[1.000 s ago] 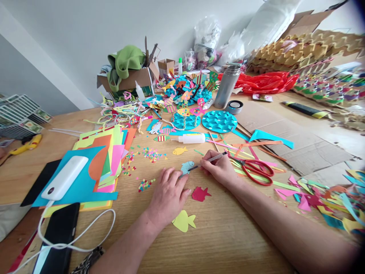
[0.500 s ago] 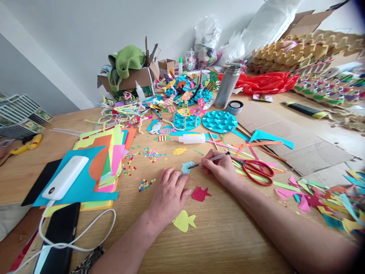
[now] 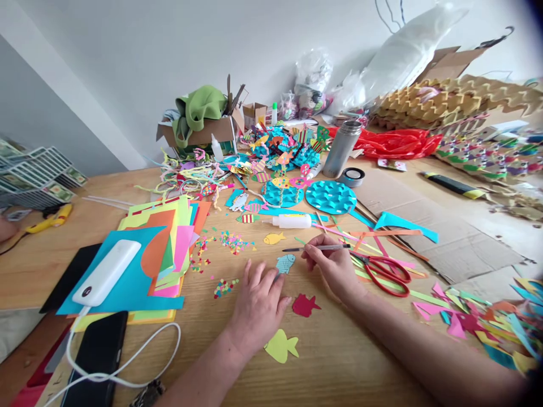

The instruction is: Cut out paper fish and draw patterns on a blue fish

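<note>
My left hand [image 3: 258, 302] lies flat on the wooden table [image 3: 339, 362], fingers spread, its fingertips touching the edge of a small blue paper fish [image 3: 285, 262]. My right hand [image 3: 333, 263] pinches a thin pen [image 3: 316, 247], held level just above the table with its tip pointing left past the blue fish. A red paper fish [image 3: 305, 305] lies between my two hands. A yellow paper fish [image 3: 281, 346] rests below my left hand. Another small yellow fish [image 3: 274, 238] lies farther back.
Red scissors [image 3: 387, 269] lie right of my right hand among paper strips. A glue bottle [image 3: 292, 221], confetti bits [image 3: 231, 242], a stack of coloured paper [image 3: 165, 249] with a white power bank [image 3: 106, 273], a phone [image 3: 95, 356], cardboard [image 3: 441, 226] and blue discs [image 3: 331, 196] crowd the table.
My right hand lifted the pen tip off the blue fish and turned the pen level. The camera tilted up slightly, shifting everything lower in view. My left hand stayed flat.
</note>
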Motion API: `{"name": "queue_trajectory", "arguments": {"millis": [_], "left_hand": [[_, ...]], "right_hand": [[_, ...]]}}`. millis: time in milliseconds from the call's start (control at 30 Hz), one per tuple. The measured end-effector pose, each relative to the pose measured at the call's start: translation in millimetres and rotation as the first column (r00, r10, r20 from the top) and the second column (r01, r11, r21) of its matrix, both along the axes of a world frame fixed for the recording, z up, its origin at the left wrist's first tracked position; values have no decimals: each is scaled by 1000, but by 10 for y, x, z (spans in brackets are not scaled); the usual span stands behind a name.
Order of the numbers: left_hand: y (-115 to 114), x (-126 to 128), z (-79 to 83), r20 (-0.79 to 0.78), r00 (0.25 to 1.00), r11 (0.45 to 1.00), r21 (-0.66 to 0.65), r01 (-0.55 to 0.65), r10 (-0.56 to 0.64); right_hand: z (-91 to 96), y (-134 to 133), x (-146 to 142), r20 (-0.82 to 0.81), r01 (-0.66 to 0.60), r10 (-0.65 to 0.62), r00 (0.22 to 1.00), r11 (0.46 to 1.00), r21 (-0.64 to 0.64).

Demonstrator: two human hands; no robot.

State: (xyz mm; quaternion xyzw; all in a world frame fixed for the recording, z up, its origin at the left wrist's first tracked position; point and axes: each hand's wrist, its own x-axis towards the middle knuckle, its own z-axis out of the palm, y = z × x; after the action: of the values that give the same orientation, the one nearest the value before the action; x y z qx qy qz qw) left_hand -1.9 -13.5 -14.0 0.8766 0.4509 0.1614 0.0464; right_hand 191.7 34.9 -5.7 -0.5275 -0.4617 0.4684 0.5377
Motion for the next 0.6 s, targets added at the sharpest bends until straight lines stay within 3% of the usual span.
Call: {"name": "queue_trajectory", "arguments": {"millis": [167, 300, 433, 600], "left_hand": [[69, -38, -17, -17, 998, 998, 12, -56, 56], [140, -71, 0, -20, 993, 993, 18, -114, 115], [161, -79, 25, -15, 992, 992, -16, -125, 124], [154, -72, 50, 5, 993, 992, -57, -115, 115]], "right_hand": [[120, 180, -129, -30, -139, 140, 990, 990, 37], [37, 380, -231, -42, -215, 216, 975, 976, 38], [-95, 487, -236, -23, -238, 238, 971, 971, 14], [-88, 493, -128, 5, -218, 218, 976, 976, 13]]}}
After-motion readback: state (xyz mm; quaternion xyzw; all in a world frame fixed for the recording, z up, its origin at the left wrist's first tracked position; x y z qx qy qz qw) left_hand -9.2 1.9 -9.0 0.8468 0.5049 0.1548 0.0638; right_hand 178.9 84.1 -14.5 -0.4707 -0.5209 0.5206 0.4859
